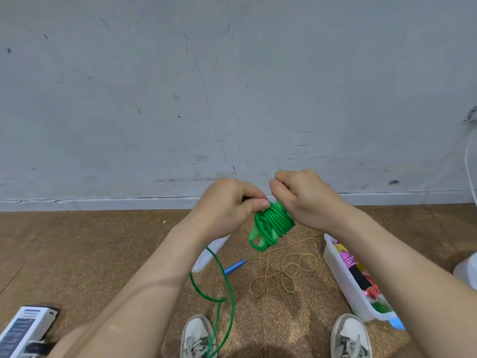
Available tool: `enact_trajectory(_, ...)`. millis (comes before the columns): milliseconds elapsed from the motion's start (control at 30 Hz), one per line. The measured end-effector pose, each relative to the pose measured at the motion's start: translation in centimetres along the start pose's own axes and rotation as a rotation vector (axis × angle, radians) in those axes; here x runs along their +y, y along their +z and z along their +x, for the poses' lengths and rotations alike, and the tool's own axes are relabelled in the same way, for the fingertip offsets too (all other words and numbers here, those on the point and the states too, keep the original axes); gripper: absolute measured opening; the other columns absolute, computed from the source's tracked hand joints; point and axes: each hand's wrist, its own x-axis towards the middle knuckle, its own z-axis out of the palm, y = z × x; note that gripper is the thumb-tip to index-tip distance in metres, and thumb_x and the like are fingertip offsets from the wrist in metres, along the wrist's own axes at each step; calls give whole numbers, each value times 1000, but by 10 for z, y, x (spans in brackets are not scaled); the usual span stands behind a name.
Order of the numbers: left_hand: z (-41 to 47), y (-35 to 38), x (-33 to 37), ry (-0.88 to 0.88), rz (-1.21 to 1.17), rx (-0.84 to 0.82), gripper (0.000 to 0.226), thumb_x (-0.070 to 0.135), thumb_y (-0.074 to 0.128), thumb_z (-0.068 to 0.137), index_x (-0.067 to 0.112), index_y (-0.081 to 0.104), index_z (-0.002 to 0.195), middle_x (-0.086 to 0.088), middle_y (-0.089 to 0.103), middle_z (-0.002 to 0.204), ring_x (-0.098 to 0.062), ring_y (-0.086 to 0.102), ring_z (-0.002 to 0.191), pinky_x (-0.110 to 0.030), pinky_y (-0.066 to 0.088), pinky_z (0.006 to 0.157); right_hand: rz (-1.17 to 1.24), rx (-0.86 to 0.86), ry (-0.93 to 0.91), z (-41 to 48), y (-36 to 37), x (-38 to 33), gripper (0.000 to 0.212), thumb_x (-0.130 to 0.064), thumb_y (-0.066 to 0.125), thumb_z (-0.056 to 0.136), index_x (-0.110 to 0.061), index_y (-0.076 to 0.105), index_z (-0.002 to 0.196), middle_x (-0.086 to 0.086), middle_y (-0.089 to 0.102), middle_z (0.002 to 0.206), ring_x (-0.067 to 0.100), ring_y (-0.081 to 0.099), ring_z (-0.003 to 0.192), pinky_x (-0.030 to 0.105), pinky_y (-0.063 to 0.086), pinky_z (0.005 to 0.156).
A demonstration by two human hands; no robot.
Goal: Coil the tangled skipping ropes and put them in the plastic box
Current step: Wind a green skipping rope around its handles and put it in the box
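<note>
A green skipping rope point(271, 225) is wound in several turns around its light green handles, held up in front of me. My left hand point(229, 202) pinches the rope at the top of the coil. My right hand point(304, 197) grips the coil and handles from the right. The rope's loose green tail point(224, 285) hangs down to the floor between my shoes. A thin gold-speckled rope point(281, 272) with a blue handle point(235, 266) lies tangled on the floor below. The white plastic box point(343, 277) at the right holds pink, black and red coiled ropes.
A white lid or second container point(209, 254) lies partly hidden behind my left forearm. A white and blue device point(23, 329) sits at the bottom left. My two grey shoes point(197, 337) stand on brown cork flooring, with a scuffed grey wall ahead.
</note>
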Motion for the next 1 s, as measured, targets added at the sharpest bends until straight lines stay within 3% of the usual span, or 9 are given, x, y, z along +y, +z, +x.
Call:
enact_trajectory(133,-4,-6,0,-167,-507,-160,17,14,72,83,14,73,66,-1,65,58,-6,46,47,-19,35,50,147,-44,-38,-3,-2,-10,44,-19,49,96,-9,36,56,-2,36,47,12,33,48,34,30,51)
enact_trajectory(233,-5,-2,-5,-227,-759,-278,25,20,65,78,13,69,54,-3,56,51,-9,37,41,-21,26,45,312,-56,2,-5,-2,-15,46,-16,50,97,-12,37,53,-11,37,44,5,34,44,20,25,46)
enact_trajectory(333,-4,11,-5,-291,-943,-319,35,27,55,79,13,62,48,2,47,42,-5,33,32,-18,20,39,480,-28,60,-3,-2,-14,45,-18,50,98,1,45,57,-13,38,42,2,32,43,20,27,45)
enact_trajectory(467,-3,22,-4,-234,-1047,-308,34,41,72,76,12,69,58,-6,52,58,-13,41,51,-25,25,51,666,16,152,-5,0,-21,41,-14,47,99,-9,50,59,-10,35,41,4,31,37,19,26,38)
enact_trajectory(567,-3,21,7,-259,-1142,-243,38,42,58,73,13,69,52,-2,59,50,-13,53,43,-19,42,48,830,40,256,-6,-1,-27,38,-16,44,100,-10,47,62,-4,32,38,8,27,29,12,21,35)
enact_trajectory(700,0,33,11,-451,-1227,-115,45,37,48,92,17,59,53,4,45,45,-7,38,41,-21,29,47,911,203,325,-4,5,-27,37,-18,44,100,-8,46,65,-5,30,38,9,27,28,12,22,34)
enact_trajectory(800,-3,50,10,-399,-1128,-84,34,19,35,100,12,47,69,4,36,41,-5,24,33,-18,15,37,1056,393,467,2,9,-26,39,-15,43,99,-14,37,61,-2,27,40,11,25,27,13,21,32)
enact_trajectory(867,-7,66,13,-389,-903,-50,32,24,36,102,14,51,76,3,42,44,-8,32,35,-19,23,39,1059,515,575,8,9,-17,38,-16,43,98,-16,36,60,0,29,44,13,27,30,15,23,32)
enact_trajectory(1000,-16,79,25,-94,128,-44,12,20,41,97,17,43,108,-10,64,82,-34,62,73,-40,45,60,430,601,548,12,10,7,39,-24,43,95,-18,32,58,-1,34,53,25,38,56,36,30,55)
